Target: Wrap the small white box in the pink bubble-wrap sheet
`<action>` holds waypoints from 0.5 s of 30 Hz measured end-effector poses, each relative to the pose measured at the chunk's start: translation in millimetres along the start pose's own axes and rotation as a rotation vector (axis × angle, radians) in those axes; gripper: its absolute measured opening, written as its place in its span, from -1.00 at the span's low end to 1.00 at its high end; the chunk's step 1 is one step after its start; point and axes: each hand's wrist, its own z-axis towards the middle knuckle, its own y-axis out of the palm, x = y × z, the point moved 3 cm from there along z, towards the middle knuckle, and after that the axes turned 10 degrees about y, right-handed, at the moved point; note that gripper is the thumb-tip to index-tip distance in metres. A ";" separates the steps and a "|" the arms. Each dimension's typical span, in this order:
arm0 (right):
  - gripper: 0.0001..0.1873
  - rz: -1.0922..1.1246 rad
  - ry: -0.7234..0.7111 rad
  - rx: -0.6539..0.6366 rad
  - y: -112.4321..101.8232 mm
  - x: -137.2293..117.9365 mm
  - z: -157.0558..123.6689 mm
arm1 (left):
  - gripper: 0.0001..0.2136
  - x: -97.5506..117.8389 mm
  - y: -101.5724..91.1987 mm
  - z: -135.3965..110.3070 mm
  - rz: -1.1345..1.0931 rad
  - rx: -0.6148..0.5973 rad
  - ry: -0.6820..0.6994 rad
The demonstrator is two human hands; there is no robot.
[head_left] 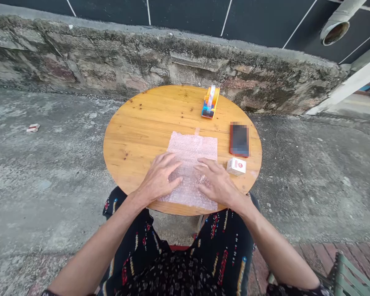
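A sheet of pale pink bubble wrap (pixel 193 149) lies flat on a round wooden table (pixel 135 131). My left hand (pixel 160 176) rests on the sheet's near left part, fingers stretched out and flat. My right hand (pixel 216 181) lies on the near right part, fingers also spread and flat. Neither hand holds anything. A small white box with a red mark (pixel 236 166) stands just right of my right hand. A phone in a red case (pixel 239 139) lies beyond the box. An orange and blue tape dispenser (pixel 210 102) stands at the table's far edge.
The table stands on rough concrete ground, with a low mossy stone wall (pixel 172 61) behind it. A small piece of litter (pixel 33 128) lies on the ground at left. A green chair edge (pixel 348 275) shows at the lower right. A pipe end (pixel 336 31) hangs at the upper right.
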 end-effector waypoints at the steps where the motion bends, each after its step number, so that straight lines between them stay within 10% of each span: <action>1: -0.43 -0.026 -0.015 -0.056 7.4 -4.0 7.6 | -0.61 -1.1 2.1 2.1 -0.010 -0.048 0.018; 6: -0.37 -0.131 0.021 -0.154 19.0 1.2 13.4 | -0.59 -9.5 8.3 -2.0 -0.015 -0.126 0.045; 15: -0.61 -0.141 0.208 -0.006 2.0 25.0 -55.7 | -0.61 -14.0 9.7 -5.5 -0.046 -0.069 0.033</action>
